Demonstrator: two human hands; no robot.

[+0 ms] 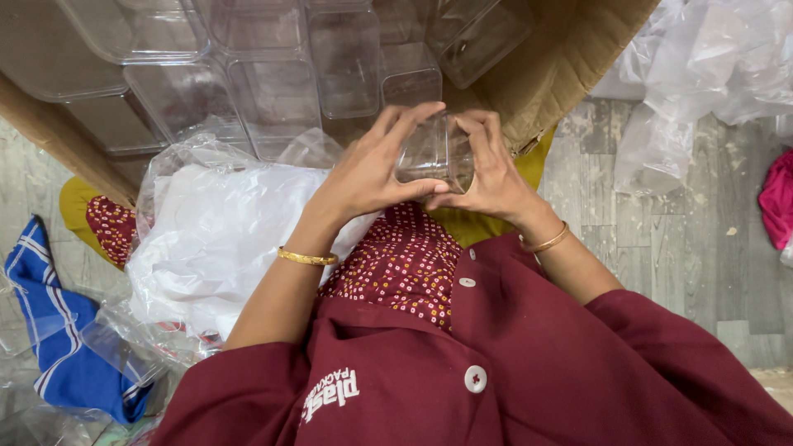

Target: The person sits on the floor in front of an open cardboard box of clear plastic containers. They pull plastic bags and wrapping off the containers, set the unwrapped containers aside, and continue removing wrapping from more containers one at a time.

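Both my hands hold one small clear plastic container (435, 154) up in front of my chest. My left hand (372, 165) wraps its left side, fingers over the top and thumb beneath. From the right, my right hand (489, 169) grips the other side, fingertips on the upper rim. A gold bangle sits on each wrist. Just beyond the hands stands an open cardboard box (562, 66) filled with several more clear plastic containers (273, 83), stacked and lying on their sides.
A heap of white and clear plastic bags (215, 239) lies on my lap to the left. More crumpled clear bags (702, 74) lie on the grey floor at the upper right. A blue striped cloth (49, 330) is at the left, a pink cloth (778, 198) at the right edge.
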